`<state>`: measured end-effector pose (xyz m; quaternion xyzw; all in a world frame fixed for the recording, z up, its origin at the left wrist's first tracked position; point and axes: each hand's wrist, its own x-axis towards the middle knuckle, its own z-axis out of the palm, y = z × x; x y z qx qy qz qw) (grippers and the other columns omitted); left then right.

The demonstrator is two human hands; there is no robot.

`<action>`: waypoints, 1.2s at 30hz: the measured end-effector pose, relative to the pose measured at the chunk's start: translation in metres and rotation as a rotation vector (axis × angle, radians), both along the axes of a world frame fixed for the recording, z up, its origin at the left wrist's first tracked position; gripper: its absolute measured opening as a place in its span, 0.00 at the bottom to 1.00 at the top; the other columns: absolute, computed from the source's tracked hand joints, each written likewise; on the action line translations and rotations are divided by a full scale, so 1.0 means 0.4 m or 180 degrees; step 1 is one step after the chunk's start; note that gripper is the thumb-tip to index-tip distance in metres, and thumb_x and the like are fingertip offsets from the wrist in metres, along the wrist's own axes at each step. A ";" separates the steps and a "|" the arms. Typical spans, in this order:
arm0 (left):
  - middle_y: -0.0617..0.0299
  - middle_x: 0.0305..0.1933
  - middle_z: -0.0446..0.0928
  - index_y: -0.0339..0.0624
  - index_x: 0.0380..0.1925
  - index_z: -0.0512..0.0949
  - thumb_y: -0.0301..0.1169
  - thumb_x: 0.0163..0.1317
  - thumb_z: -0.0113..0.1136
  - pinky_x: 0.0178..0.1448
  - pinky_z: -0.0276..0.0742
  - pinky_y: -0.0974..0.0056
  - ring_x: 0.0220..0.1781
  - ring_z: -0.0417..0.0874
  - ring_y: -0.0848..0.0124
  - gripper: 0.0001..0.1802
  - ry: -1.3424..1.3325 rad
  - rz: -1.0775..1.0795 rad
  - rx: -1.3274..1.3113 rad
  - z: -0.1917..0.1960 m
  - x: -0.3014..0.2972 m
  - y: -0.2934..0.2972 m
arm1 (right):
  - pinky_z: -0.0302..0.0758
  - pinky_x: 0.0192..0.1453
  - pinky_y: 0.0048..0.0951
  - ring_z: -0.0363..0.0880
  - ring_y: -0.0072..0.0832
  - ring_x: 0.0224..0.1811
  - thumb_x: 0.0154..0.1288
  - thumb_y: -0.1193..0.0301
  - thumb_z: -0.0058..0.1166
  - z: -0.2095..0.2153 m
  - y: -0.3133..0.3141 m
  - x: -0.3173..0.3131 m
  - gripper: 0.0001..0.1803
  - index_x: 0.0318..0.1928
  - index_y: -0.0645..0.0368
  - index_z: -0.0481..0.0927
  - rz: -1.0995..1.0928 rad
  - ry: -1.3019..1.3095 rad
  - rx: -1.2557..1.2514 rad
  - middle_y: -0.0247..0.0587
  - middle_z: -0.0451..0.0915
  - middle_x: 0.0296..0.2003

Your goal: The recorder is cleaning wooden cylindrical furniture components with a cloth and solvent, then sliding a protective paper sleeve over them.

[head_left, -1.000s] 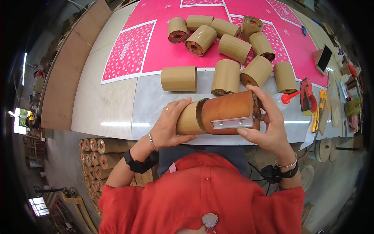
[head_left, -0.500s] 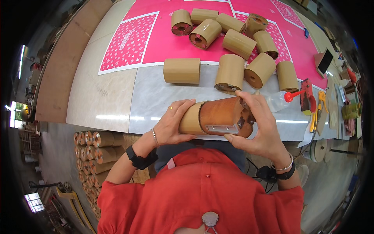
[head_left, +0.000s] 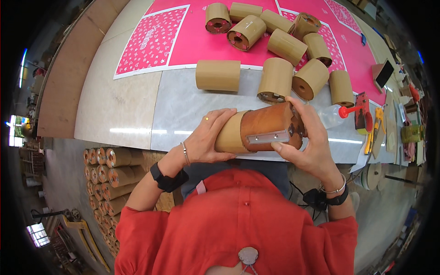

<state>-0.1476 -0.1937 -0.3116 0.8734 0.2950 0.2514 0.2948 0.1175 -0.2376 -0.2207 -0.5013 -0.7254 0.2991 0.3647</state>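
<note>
- The left hand (head_left: 207, 137) is wrapped round a cardboard sleeve (head_left: 232, 134), thumb on the near side and fingers over the top.
- The right hand (head_left: 312, 145) grasps the far end of a brown cylinder (head_left: 266, 122), its thumb by a metal strip (head_left: 268, 138) on the cylinder's side.
- Both pieces lie end to end at the near edge of the table (head_left: 181, 107); whether they rest on it, I cannot tell.
- A second ago a dark gap showed at the sleeve's rim; now only a thin line does, so the cylinder seems straighter and better seated in the sleeve.
- Beyond, a lone cardboard tube (head_left: 218, 76) lies by the border of a pink sheet (head_left: 183, 57).
- Toward the table's right end is a clear bottle (head_left: 329, 116) with a red nozzle.
</note>
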 end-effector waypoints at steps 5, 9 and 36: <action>0.44 0.64 0.60 0.38 0.67 0.52 0.40 0.35 0.78 0.67 0.62 0.52 0.64 0.63 0.47 0.60 0.0095 -0.0054 -0.0024 -0.003 0.002 0.013 | 0.72 0.49 0.33 0.73 0.38 0.46 0.46 0.63 0.67 0.004 0.019 -0.001 0.40 0.60 0.62 0.66 -0.0104 -0.0145 0.0022 0.48 0.71 0.44; 0.44 0.63 0.61 0.39 0.68 0.52 0.41 0.36 0.76 0.67 0.60 0.51 0.63 0.63 0.48 0.59 -0.0046 -0.0074 -0.0123 -0.013 0.001 0.017 | 0.72 0.49 0.34 0.74 0.39 0.47 0.48 0.62 0.66 0.018 0.026 -0.013 0.39 0.60 0.63 0.66 -0.0121 -0.0168 -0.0055 0.49 0.71 0.44; 0.65 0.34 0.81 0.38 0.40 0.80 0.24 0.52 0.69 0.38 0.75 0.76 0.34 0.79 0.80 0.15 -0.2002 0.0567 -0.3293 -0.110 -0.097 -0.060 | 0.72 0.52 0.30 0.76 0.34 0.48 0.50 0.56 0.65 -0.052 0.032 -0.026 0.40 0.57 0.71 0.68 -0.0540 0.0675 -0.0970 0.52 0.76 0.46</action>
